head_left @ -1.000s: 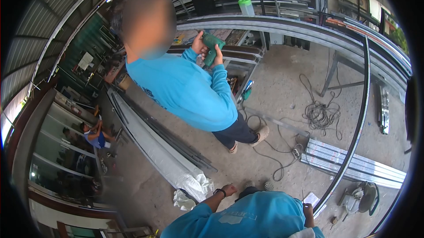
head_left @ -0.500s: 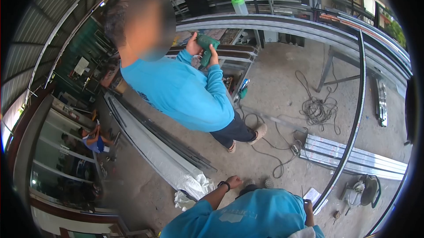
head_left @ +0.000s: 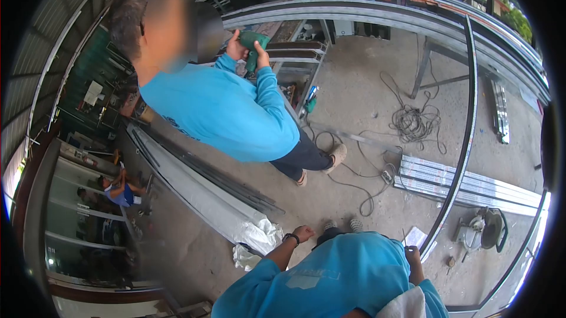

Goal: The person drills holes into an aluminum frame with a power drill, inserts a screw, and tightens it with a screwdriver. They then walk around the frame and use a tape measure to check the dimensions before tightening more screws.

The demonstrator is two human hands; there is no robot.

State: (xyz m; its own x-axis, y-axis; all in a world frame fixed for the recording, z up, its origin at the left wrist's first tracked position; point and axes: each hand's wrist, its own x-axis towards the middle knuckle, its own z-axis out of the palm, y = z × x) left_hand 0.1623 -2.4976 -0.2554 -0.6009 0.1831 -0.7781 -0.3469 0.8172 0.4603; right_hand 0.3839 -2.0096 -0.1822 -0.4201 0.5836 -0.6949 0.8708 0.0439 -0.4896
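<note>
My left hand (head_left: 304,234), with a dark band on its wrist, hangs low over the floor. Its fingers are curled in, and nothing shows in them. At my right side, my right hand (head_left: 413,254) is closed around a tool with a thin, straight shaft that looks like a screwdriver (head_left: 405,238). Close by that hand runs a long dark metal frame (head_left: 466,156). Behind the frame a white paper (head_left: 415,236) lies on the floor. A co-worker in a blue shirt (head_left: 221,111) stands ahead, holding a green power drill (head_left: 252,45) in both hands.
Coiled cable (head_left: 415,123) spreads over the concrete floor. Wrapped metal profiles (head_left: 430,173) lie at the right, near a cut-off saw (head_left: 480,229). A long white-wrapped bundle (head_left: 206,203) lies at the left. Another person (head_left: 121,192) is farther back.
My view has shifted, so the surroundings sit higher and farther left. Both my hands keep much the same pose. The co-worker still holds the drill.
</note>
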